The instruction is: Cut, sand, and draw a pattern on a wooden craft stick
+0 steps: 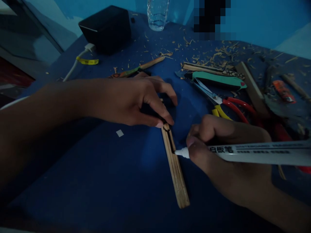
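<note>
Item: bamboo strip, flat at the centre of my worktop. Left hand pins its top end, fingers pressed down. Right hand, at 3 o'clock, fingers wrapped around whiteboard marker, tip on strip. Black outline drawn on upper part; lower length bare.

Left hand palm down, fingers pressed flat, right hand curled in a writing grip
</note>
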The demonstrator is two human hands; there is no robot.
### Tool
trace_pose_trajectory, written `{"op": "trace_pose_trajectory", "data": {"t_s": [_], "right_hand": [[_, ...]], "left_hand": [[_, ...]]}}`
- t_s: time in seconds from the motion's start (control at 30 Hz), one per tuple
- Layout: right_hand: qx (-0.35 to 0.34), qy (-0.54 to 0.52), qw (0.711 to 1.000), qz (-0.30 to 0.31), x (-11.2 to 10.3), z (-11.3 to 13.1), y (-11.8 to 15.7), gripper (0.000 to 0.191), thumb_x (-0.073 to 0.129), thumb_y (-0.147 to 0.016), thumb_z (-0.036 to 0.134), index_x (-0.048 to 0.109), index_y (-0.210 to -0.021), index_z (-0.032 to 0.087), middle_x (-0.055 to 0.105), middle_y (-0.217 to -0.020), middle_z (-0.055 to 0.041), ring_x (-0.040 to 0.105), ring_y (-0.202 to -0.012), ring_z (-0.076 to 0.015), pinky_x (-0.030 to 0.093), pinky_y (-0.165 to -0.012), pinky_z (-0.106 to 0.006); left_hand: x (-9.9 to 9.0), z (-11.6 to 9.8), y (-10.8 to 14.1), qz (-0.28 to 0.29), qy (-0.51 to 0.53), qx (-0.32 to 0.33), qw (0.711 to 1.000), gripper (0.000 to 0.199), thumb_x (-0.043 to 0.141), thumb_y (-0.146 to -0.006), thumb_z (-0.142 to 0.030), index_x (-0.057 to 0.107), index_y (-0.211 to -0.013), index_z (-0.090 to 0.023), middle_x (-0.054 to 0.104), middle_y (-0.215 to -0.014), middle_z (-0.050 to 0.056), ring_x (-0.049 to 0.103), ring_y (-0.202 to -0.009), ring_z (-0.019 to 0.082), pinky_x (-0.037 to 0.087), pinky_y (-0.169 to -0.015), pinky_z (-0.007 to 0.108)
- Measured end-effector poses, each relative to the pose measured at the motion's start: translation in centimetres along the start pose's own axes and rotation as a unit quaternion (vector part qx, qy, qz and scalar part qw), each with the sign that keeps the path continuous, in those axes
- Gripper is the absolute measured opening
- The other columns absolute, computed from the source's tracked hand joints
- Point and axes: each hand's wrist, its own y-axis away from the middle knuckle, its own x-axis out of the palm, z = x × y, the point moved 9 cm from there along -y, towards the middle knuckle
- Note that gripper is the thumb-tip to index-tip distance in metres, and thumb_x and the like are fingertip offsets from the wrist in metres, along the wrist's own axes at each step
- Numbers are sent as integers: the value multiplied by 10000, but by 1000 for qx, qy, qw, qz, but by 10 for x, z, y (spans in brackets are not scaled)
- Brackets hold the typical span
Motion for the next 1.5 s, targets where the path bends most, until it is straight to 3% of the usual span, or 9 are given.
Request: {"op": "trace_pose_trajectory", "data": {"t_s": [0.1, 0.23, 0.47, 0.63, 0.8, 1.0, 1.23, 1.43, 1.5], "right_hand": [[7, -8, 1000, 10, 2, 1, 0, 278, 624, -761, 233, 407, -587, 236, 512, -544, 32, 551, -539, -162, 352, -394, -274], [22, -16, 1000, -15, 1, 0, -2, 299, 621, -770, 240, 398, -571, 236, 546, -583, 23, 502, -518, -154, 371, -412, -292], [17, -19, 1000, -3, 2, -1, -2, 270, 645, -793, 235, 460, -597, 247, 485, -562, 41, 420, -487, -132, 355, -413, -282], [4, 12, 1000, 23, 0, 2, 5, 285, 646, -792, 256, 434, -601, 248, 534, -572, 32, 526, -513, -165, 338, -381, -278], [40, 24, 998, 39, 1, 3, 12, 288, 604, -733, 253, 378, -556, 228, 513, -511, 43, 475, -415, -136, 237, -307, -265], [14, 20, 998, 64, 3, 13, 14, 350, 618, -759, 229, 385, -498, 219, 577, -530, 56, 528, -399, -116, 359, -304, -211], [21, 14, 994, 110, 4, 11, 26, 309, 640, -795, 233, 412, -588, 220, 558, -554, 44, 537, -425, -125, 312, -357, -253], [26, 10, 994, 103, -1, 24, 42, 332, 539, -746, 185, 259, -570, 211, 319, -413, 67, 331, -290, -110, 249, -318, -291], [16, 29, 995, 89, -5, 26, 44, 317, 543, -747, 190, 283, -567, 216, 360, -413, 73, 360, -290, -114, 278, -312, -284]], "left_hand": [[1, 0, -1, 3, 6, -2, 1000, 246, 619, -984, -414, 681, -1207, -499, 509, -1453, -101, 527, -1314, 253, 537, -962, 357], [4, 1, -3, 20, 24, -18, 999, 254, 639, -975, -395, 676, -1186, -531, 497, -1447, -121, 508, -1315, 239, 574, -815, 257], [4, 2, -2, 25, 14, -16, 999, 261, 620, -986, -404, 667, -1211, -526, 484, -1448, -124, 513, -1300, 244, 564, -850, 275], [4, 3, -1, 19, -1, -19, 1000, 259, 613, -992, -408, 652, -1205, -548, 467, -1466, -154, 495, -1325, 175, 544, -742, 156], [1, -1, -1, 2, -10, -17, 1000, 254, 640, -981, -385, 669, -1189, -528, 492, -1454, -147, 503, -1332, 173, 504, -925, 238], [3, 2, -2, 20, -11, -48, 999, 252, 648, -975, -383, 681, -1178, -529, 481, -1482, -125, 491, -1339, 261, 485, -968, 373], [5, 2, -5, 31, -1, -27, 999, 245, 619, -986, -395, 705, -1204, -464, 510, -1455, -41, 510, -1265, 287, 440, -1035, 506], [5, -1, -5, 41, 8, -49, 998, 234, 634, -985, -371, 711, -1184, -466, 524, -1449, -39, 479, -1307, 302, 395, -1054, 553], [5, -2, -4, 42, 12, -50, 998, 232, 640, -983, -356, 716, -1170, -470, 525, -1450, -43, 474, -1316, 298, 373, -1073, 556]]}}
